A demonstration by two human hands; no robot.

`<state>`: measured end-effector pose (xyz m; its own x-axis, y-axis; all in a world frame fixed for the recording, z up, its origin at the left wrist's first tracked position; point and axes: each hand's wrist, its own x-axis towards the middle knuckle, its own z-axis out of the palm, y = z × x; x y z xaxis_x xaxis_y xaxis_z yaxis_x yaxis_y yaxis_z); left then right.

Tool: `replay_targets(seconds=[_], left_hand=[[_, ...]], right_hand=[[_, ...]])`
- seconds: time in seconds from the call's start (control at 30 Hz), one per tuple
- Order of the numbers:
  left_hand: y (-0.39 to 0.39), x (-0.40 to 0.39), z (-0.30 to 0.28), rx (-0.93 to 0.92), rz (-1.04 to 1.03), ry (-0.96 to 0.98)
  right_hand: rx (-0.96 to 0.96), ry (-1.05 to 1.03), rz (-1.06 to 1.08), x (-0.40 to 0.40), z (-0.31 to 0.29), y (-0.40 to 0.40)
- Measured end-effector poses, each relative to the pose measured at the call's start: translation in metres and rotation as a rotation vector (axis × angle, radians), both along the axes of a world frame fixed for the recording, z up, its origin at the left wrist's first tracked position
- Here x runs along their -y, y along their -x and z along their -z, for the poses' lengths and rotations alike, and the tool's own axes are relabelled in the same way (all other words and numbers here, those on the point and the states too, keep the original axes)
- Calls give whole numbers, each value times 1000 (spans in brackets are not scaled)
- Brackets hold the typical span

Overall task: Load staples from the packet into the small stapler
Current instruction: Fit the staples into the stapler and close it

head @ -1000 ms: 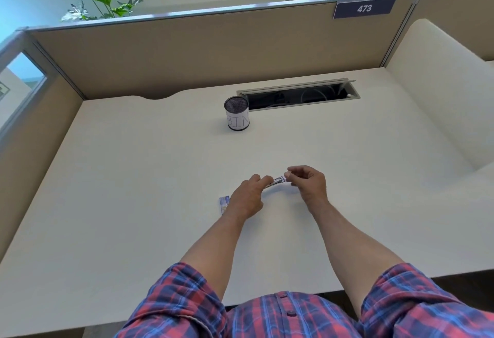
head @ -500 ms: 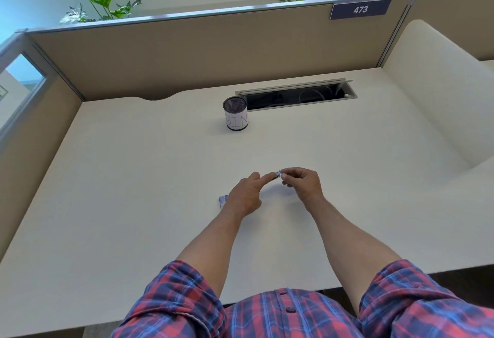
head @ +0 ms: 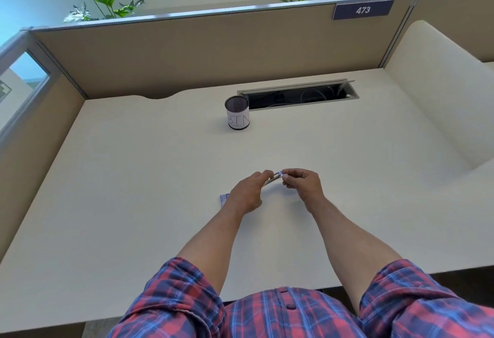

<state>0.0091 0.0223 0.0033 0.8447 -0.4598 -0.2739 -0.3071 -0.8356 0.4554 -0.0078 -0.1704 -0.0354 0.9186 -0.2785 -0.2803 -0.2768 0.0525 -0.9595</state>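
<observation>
The small stapler (head: 273, 178), silvery and slim, is held just above the desk between both hands. My left hand (head: 247, 193) grips its near end with curled fingers. My right hand (head: 303, 185) pinches its far end, where a bit of blue shows. The staple packet (head: 224, 199), blue and white, lies on the desk and is mostly hidden behind my left wrist. Whether the stapler is open is too small to tell.
A mesh cup labelled BIN (head: 237, 115) stands at the back centre of the white desk (head: 133, 177). Behind it is an open cable tray slot (head: 302, 94). Tan partition walls close in the left and back sides; a raised white ledge (head: 433, 92) runs along the right.
Both hands stayed together over the same spot. The stapler, almost hidden between the fingertips half a second ago, shows again between the hands, and my left fingers have curled round its end.
</observation>
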Motion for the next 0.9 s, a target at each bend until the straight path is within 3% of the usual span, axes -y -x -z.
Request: replay_targets(seconds=[0.33, 0.6, 0.8, 0.9], left_hand=[[-3, -7, 4, -2, -82, 67], [-5, 4, 5, -103, -276, 257], [-8, 15, 6, -21, -397, 132], [-12, 16, 10, -72, -481, 148]], right_hand=[[-86, -34, -66, 1, -3, -2], [-76, 2, -97, -3, -5, -1], [-55, 28, -118, -8, -7, -1], [-27, 57, -134, -10, -10, -2]])
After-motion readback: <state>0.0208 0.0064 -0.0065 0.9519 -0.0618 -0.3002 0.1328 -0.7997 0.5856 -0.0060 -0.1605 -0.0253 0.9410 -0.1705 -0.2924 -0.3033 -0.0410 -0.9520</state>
